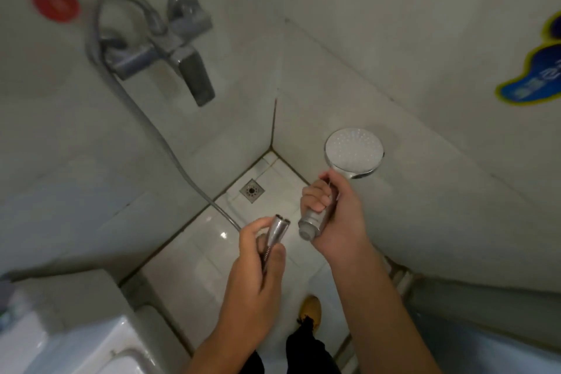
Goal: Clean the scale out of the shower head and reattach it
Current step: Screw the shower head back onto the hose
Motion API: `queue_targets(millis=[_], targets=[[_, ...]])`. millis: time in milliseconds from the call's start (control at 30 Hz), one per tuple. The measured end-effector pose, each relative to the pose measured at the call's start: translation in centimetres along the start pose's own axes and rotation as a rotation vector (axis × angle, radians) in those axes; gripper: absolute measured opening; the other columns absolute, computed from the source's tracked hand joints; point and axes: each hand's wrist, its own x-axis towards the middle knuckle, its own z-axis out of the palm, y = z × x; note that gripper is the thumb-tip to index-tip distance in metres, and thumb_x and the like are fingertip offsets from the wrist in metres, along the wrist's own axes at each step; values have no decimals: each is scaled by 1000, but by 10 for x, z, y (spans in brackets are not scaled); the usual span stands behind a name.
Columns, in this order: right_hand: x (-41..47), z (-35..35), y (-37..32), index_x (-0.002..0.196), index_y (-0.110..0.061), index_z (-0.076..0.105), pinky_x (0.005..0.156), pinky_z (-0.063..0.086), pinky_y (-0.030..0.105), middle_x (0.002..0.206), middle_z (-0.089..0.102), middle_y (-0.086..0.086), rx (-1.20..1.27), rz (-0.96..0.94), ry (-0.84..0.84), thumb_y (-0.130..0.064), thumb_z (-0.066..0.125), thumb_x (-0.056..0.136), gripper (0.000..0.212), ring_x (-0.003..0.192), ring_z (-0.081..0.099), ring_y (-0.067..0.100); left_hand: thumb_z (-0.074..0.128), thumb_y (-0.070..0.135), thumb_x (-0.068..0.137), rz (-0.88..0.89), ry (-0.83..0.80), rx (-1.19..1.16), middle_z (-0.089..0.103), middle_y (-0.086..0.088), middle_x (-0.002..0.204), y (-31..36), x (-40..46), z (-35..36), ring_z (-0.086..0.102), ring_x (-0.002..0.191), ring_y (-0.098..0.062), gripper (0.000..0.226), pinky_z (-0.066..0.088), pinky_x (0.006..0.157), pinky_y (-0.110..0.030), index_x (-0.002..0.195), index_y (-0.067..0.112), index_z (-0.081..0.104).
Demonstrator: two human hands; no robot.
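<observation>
Right hand [335,212] wraps its fingers round the handle of the round chrome shower head [353,152], white nozzle face turned up toward the camera, threaded end pointing down and left. Left hand [263,255] is clamped on the flexible silver metal shower hose [170,149] just behind its chrome end nut [280,225]. Nut and handle end sit near each other, apart, not joined. The hose runs up the wall to the chrome mixer tap [170,48]. Below, a square metal floor drain [252,190] sits in the corner of the white tiled floor [194,255].
</observation>
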Motion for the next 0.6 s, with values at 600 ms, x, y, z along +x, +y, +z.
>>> queue_targets(millis=[600], targets=[[-95, 61, -9, 79, -15, 48, 33, 27, 20, 52, 37, -4, -264, -359, -47, -18, 50, 93, 14, 37, 32, 8, 45, 16, 94, 9, 28, 95, 45, 6, 60, 98, -44, -3, 41, 46, -4, 11, 35, 42, -20, 93, 26, 41]])
